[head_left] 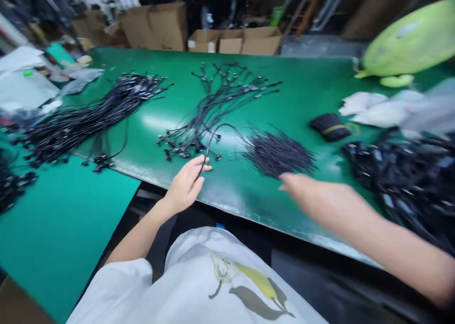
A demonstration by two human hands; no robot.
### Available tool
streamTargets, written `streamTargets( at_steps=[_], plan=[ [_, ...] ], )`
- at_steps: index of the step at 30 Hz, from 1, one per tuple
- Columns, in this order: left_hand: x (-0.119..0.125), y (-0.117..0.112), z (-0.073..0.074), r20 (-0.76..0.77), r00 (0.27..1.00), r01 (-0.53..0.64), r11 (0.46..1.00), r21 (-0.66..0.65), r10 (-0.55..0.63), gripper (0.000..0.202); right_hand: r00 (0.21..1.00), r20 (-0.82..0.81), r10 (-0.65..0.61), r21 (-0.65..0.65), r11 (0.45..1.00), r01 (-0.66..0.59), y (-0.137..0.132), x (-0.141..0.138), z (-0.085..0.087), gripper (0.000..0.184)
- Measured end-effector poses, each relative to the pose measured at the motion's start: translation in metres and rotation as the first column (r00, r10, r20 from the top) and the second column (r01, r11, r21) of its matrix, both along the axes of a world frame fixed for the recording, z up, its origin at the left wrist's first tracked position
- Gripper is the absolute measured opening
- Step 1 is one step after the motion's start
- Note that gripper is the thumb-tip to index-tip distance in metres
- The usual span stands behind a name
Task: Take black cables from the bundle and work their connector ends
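Observation:
My left hand point(186, 181) is at the near edge of the green table, its thumb and fingers closed around a black cable point(207, 154). That cable loops up and to the right. Just beyond lies a loose spread of black cables point(213, 101) with small connectors at both ends. My right hand point(298, 186) reaches in from the right and is smeared by motion. Its fingertips are at the near side of a pile of thin black strips point(279, 153) that look like twist ties. Whether they pinch a strip cannot be made out.
A long bundle of black cables point(92, 115) lies on the left. To the right are a banded black bundle point(330, 127), a heap of black cables point(408, 181), white plastic bags point(384, 106) and a light green balloon-like object point(408, 39). Cardboard boxes point(156, 27) stand behind the table point(302, 87).

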State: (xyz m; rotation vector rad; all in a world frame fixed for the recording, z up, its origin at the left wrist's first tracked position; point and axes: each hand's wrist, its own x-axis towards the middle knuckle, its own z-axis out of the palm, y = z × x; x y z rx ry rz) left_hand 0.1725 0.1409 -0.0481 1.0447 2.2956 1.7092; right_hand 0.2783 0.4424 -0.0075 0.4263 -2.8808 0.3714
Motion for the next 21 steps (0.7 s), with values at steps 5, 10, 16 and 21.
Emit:
streamTargets(
  at_steps=[5, 10, 16, 21],
  plan=[
    [0.04, 0.075, -0.006, 0.176, 0.819, 0.573, 0.791, -0.215, -0.545, 0.026, 0.988, 0.096, -0.125, 0.129, 0.985, 0.112, -0.022, 0.044, -0.003, 0.027],
    [0.034, 0.094, 0.003, 0.727, 0.375, 0.518, 0.78, 0.35, -0.575, 0.03, 0.95, 0.209, -0.232, -0.195, 0.942, 0.273, 0.061, 0.071, -0.019, 0.027],
    [0.014, 0.086, 0.032, 0.729, 0.158, -0.224, 0.695, 0.684, -0.666, 0.033, 0.939, 0.114, -0.323, -0.367, 0.865, 0.343, 0.08, 0.096, -0.066, 0.033],
    [0.006, 0.076, 0.034, 0.713, 0.192, -0.298, 0.653, 0.697, -0.674, 0.034, 0.876, -0.038, -0.48, -0.389, 0.815, 0.429, 0.093, 0.092, -0.075, 0.029]
  ],
)
